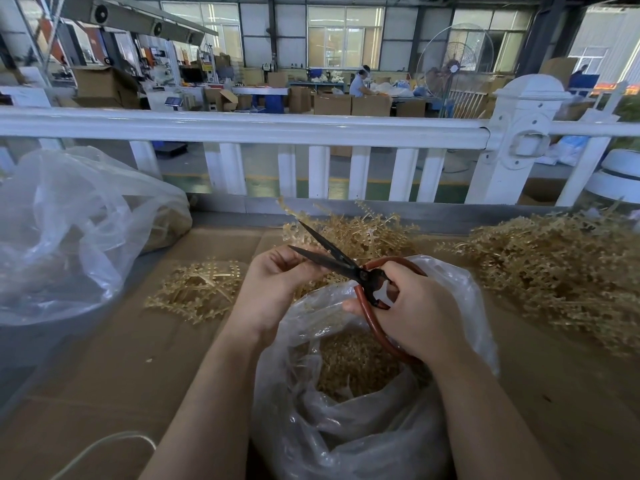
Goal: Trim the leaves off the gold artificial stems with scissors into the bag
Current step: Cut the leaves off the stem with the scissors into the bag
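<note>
**Scissors open over the bag, left hand on a stem**

I see my right hand (pixel 412 306) curled through the red-brown loop handles of the scissors (pixel 341 263), gripping them firmly; the dark blades stand parted, pointing up and to the left. My left hand (pixel 277 282) sits just beside the blades with fingers curled inward, pinching a gold stem (pixel 308 287) that is mostly hidden behind the hand. Both hands hover above the open mouth of a clear plastic bag (pixel 346 427), which holds a heap of gold trimmings. On the cardboard surface (pixel 121 358), a small flat pile of gold stems (pixel 197 292) lies left of my left hand, another pile (pixel 360 233) behind the scissors, and a large heap (pixel 554 268) to the right. A second clear bag (pixel 69 237) sits far left, before a white railing (pixel 242 128).
</note>
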